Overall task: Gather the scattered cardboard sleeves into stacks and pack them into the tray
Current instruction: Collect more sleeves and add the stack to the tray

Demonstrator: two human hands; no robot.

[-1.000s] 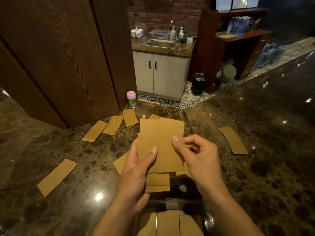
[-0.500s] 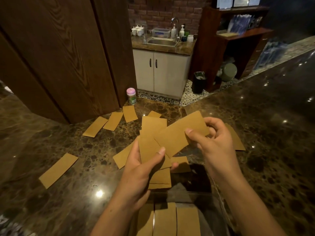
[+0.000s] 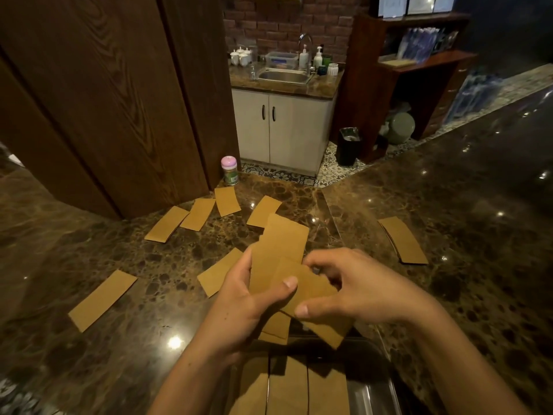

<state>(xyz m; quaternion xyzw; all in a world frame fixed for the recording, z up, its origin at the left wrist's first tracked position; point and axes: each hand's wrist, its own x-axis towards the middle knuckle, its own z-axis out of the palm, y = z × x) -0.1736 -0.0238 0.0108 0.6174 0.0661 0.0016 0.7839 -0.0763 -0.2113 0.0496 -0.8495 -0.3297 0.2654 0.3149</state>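
My left hand [image 3: 239, 307] grips a bunch of brown cardboard sleeves [image 3: 281, 247], thumb on top. My right hand [image 3: 359, 289] pinches another sleeve [image 3: 314, 289] that lies slanted across the bunch. Below both hands sits a clear tray [image 3: 386, 387] at the near edge, with rows of sleeves [image 3: 287, 390] standing inside. More sleeves lie flat on the marble counter: one at the left [image 3: 103, 299], one beside my left hand [image 3: 218, 271], three at the back left [image 3: 197, 214], one at the back centre [image 3: 263, 211], and a small stack at the right [image 3: 402, 239].
A pink-lidded jar [image 3: 229, 170] stands at the counter's far edge beside a wooden pillar [image 3: 119, 100]. Beyond the counter are a white sink cabinet [image 3: 281, 127], a black bin [image 3: 348, 146] and wooden shelves [image 3: 419, 64]. The dark counter [image 3: 478, 205] runs off to the right.
My right hand has brought its sleeve down from the upper right onto the bunch in my left hand. Both hands have come closer together, just above the tray.
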